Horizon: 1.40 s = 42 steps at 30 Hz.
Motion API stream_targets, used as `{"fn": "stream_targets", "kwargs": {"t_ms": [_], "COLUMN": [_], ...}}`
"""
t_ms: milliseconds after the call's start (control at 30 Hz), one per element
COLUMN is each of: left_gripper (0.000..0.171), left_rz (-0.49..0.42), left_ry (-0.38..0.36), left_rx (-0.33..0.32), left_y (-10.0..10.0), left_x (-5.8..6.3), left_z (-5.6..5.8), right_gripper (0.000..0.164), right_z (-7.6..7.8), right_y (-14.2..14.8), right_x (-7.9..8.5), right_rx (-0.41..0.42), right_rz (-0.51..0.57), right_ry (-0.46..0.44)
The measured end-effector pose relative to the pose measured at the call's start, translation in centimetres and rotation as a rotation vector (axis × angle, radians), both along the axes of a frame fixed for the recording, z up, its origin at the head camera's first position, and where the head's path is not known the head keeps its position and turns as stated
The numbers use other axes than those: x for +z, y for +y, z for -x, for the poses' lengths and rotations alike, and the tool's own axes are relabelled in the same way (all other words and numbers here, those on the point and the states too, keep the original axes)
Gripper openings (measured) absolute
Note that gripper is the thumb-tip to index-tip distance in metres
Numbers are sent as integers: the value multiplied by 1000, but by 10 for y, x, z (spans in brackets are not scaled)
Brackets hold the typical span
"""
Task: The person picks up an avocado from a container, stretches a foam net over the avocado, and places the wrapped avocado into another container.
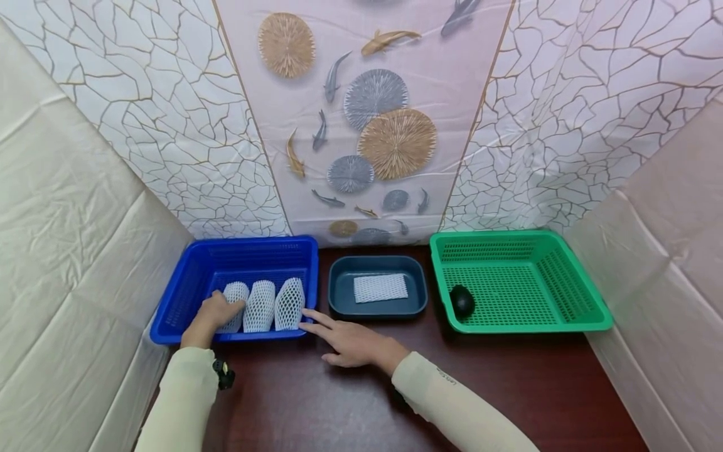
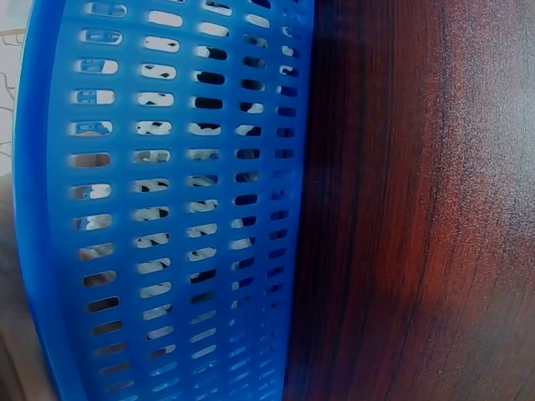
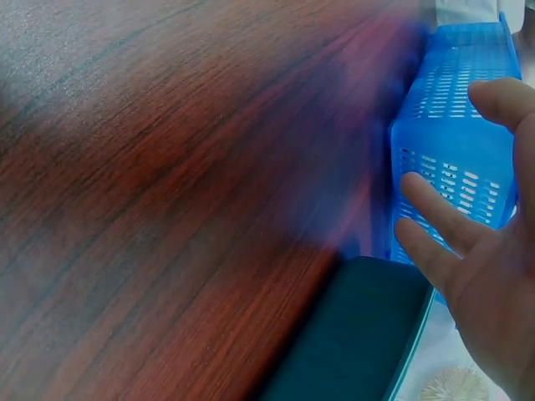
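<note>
In the head view, three white foam net sleeves stand side by side against the front wall of the blue basket (image 1: 186, 276). My left hand (image 1: 211, 314) reaches over that wall and grips the leftmost foam net sleeve (image 1: 236, 292), its thumb across the front. The middle sleeve (image 1: 260, 307) and the right sleeve (image 1: 290, 304) look filled out; I cannot tell what is inside. My right hand (image 1: 353, 343) is spread, with two fingertips right at the basket's front right corner, close to the right sleeve. The left wrist view shows mostly the slotted basket wall (image 2: 180, 200).
A dark teal tray (image 1: 337, 295) stands in the middle with a flat foam net sleeve (image 1: 381, 288) in it. To the right is a green basket (image 1: 508, 327) holding a black egg-shaped thing (image 1: 462, 302). All stand on a dark brown table (image 1: 305, 402) before a patterned cloth wall.
</note>
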<state>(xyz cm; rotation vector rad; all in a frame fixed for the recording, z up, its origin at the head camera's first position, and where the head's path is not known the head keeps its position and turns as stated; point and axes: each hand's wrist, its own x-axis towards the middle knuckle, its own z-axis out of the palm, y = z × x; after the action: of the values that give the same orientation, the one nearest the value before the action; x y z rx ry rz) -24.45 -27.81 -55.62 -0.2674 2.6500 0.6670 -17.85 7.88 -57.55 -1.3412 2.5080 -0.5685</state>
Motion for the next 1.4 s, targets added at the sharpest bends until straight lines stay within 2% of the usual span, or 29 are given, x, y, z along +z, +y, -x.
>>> {"fn": "stream_targets", "kwargs": {"t_ms": [433,600,833,1133,1400], "left_gripper": [99,99,93,84,75], "left_rz": [-11,-19,4,-15,-39], "left_ry": [-17,12,170,354,559], "left_rx": [-1,10,-4,-3,-81], "left_y": [-5,-4,2,18,46], "left_x": [-4,-4,-3,14,28], "left_z": [-6,-8,-8,-15,-24], "right_gripper": [85,86,86,84,80], "right_z": [-4,-5,-4,-6,-10], "right_y": [-5,-5,-5,5,38], "right_x": [-3,-5,-7,7,25], "right_rx": [9,6,-6,-9,-101], "right_rz": [9,25,27,32,48], "right_ry": [-6,-1,14,27,40]}}
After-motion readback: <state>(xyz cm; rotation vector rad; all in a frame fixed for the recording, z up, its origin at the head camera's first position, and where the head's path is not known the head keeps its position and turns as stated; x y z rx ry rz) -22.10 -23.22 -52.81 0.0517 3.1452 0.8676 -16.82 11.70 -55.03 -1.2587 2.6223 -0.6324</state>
